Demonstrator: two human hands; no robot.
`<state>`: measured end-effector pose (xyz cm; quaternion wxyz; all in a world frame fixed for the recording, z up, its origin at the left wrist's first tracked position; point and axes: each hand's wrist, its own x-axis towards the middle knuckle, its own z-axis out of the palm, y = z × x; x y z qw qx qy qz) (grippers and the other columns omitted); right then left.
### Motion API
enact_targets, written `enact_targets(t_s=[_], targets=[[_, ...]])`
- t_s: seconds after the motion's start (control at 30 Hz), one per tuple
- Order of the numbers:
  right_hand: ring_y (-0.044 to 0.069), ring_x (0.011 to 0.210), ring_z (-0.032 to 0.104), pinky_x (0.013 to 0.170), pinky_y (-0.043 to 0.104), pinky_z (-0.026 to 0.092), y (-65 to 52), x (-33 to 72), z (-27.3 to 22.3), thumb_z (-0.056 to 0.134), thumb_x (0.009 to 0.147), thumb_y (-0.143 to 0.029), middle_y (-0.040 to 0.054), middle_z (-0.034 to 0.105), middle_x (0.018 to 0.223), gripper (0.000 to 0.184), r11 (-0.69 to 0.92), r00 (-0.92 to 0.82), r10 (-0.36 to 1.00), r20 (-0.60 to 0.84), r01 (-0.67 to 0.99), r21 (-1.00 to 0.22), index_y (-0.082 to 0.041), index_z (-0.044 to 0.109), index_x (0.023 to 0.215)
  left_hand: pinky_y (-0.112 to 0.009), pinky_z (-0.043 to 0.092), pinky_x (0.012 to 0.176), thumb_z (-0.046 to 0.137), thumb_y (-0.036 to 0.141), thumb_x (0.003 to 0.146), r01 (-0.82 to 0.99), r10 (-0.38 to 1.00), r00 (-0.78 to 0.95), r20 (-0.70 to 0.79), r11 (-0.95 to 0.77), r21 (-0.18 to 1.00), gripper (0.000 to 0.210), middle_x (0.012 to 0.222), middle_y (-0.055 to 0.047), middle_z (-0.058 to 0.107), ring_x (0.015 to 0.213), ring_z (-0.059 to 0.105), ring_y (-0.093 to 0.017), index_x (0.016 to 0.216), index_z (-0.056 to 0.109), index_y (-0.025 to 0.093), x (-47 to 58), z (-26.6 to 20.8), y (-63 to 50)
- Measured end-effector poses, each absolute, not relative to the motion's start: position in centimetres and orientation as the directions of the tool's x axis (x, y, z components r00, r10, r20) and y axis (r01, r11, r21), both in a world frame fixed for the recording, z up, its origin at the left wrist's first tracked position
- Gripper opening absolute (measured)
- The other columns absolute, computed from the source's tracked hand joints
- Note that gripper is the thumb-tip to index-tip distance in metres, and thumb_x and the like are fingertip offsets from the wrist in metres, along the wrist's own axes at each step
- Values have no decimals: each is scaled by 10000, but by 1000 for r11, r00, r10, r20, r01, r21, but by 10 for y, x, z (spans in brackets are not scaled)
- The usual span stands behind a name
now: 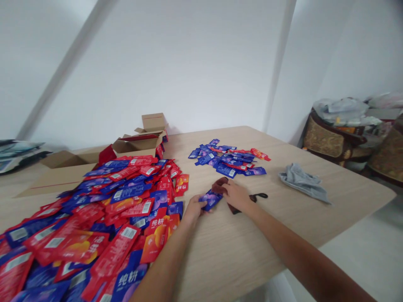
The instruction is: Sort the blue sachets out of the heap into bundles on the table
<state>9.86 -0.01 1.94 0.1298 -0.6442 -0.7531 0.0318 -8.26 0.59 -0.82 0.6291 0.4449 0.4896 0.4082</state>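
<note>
My left hand grips the near-left end of a blue sachet with purple print, just above the table. Closed on a brown cloth, my right hand is at the far end of that sachet, and the cloth touches or nearly touches it. Under my right wrist lies a dark brown item, mostly hidden, and a black strap shows beside it. To the left spreads a large heap of red and blue sachets. Beyond my hands lies a smaller pile of mostly blue sachets.
Open cardboard boxes stand behind the large heap. A crumpled grey cloth lies on the table at right. Beyond it are patterned armchairs piled with plastic bags. Flat packages sit at far left.
</note>
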Motion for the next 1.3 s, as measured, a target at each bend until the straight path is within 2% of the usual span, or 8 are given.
enact_targets(t_s=[0.1,0.23,0.37,0.53,0.67,0.93,1.13,1.3], targets=[[200,907,588,742,298,403,9,114,18,415,875,-351,64,549,1155,290,120,-79,983,167,959,-255,-259,622,1054,-207,414,401,596,61,659,-244,981,33,-192,195,950,283,609,-10,639,427,577,-126,937,555,103,-101,11,8],[192,915,581,761,286,388,9,118,15,429,862,-345,46,566,1139,293,121,-36,973,229,922,-367,-275,619,1075,-233,524,675,593,173,769,-566,956,-285,75,-231,792,113,815,-35,691,696,659,-124,873,555,152,-129,47,8],[188,916,569,774,269,377,13,123,14,442,850,-319,55,595,1038,303,58,71,967,246,876,-479,-245,618,1086,-321,519,798,452,405,884,-585,982,-189,6,-117,802,273,878,-126,696,773,677,-171,896,527,142,-123,57,14],[193,935,562,811,282,379,26,135,8,450,832,-300,59,586,1069,319,52,168,938,303,797,-602,-243,613,1100,-367,510,821,449,384,879,-99,999,-17,31,-33,995,373,1110,-199,628,890,664,-208,1128,485,109,-72,36,58],[192,939,562,837,280,390,36,144,-1,444,823,-293,61,606,1031,312,77,257,904,342,688,-721,-210,626,1063,-377,351,1028,442,239,860,597,971,199,135,-230,768,393,1316,-195,498,1222,473,-236,1222,503,100,-30,24,106],[190,935,573,835,280,425,43,150,-3,402,835,-294,64,630,1016,314,116,324,870,371,596,-795,-198,628,1030,-560,166,1064,435,266,865,801,890,436,132,-451,394,467,1461,-114,328,1362,221,-309,1326,438,196,10,2,130],[189,962,562,853,285,418,39,150,3,373,858,-290,67,605,1062,350,82,292,889,353,656,-750,-198,594,1113,-571,31,1070,489,311,834,831,857,444,261,-503,238,423,1256,-228,515,1348,196,-373,1187,566,92,0,-1,60],[176,955,559,833,274,410,24,137,10,423,862,-322,42,549,1144,348,82,124,945,301,804,-589,-261,565,1174,-495,256,996,500,357,822,889,907,374,194,-410,205,397,1203,-203,500,1177,403,-350,1142,576,136,-37,7,-7]])
